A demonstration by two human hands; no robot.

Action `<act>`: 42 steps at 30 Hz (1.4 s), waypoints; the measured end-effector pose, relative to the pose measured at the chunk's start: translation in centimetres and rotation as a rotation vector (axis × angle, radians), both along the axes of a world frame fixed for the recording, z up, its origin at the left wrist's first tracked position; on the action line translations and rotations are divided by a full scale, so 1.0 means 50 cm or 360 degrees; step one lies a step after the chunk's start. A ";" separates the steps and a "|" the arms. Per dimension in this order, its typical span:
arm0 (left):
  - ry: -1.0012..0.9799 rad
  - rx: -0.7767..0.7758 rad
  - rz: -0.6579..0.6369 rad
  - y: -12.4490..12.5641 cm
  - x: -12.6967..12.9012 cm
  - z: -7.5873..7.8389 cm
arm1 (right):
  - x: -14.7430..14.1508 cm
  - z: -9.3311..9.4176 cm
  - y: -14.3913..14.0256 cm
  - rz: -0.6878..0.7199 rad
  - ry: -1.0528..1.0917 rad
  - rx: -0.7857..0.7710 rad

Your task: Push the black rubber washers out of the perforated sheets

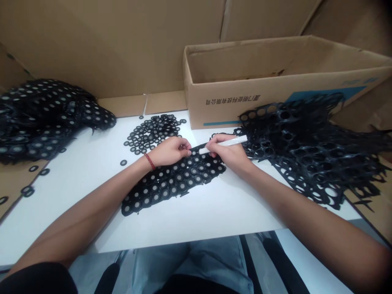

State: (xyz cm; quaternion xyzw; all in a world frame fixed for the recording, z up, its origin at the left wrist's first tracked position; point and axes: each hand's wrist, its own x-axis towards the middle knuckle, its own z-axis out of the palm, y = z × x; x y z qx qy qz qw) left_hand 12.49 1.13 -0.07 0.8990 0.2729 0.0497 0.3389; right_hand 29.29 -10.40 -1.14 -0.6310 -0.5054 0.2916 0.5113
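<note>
A black rubber sheet (180, 176) with rows of round rings lies slantwise on the white table. My left hand (172, 151), with a red bracelet on its wrist, pinches the sheet's far edge between thumb and fingers. In my right hand (228, 154) is a white pen-shaped stick (234, 141), held like a pen. Its lower end is at the sheet, just right of my left fingertips; whether it touches a ring I cannot tell. Beyond my left hand lies a loose heap of black rings (154, 130).
At the left is a big pile of ring-filled black sheets (45, 118), with a few stray rings (27, 190) near it. Punched-out black sheet scraps (309, 147) heap up at the right, against an open cardboard box (226, 106). Cardboard walls (122, 49) stand behind the table (196, 220).
</note>
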 end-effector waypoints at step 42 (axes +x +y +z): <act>-0.0471 -0.0493 0.0164 0.006 -0.006 -0.030 | -0.003 -0.005 0.004 0.0029 -0.0064 -0.0012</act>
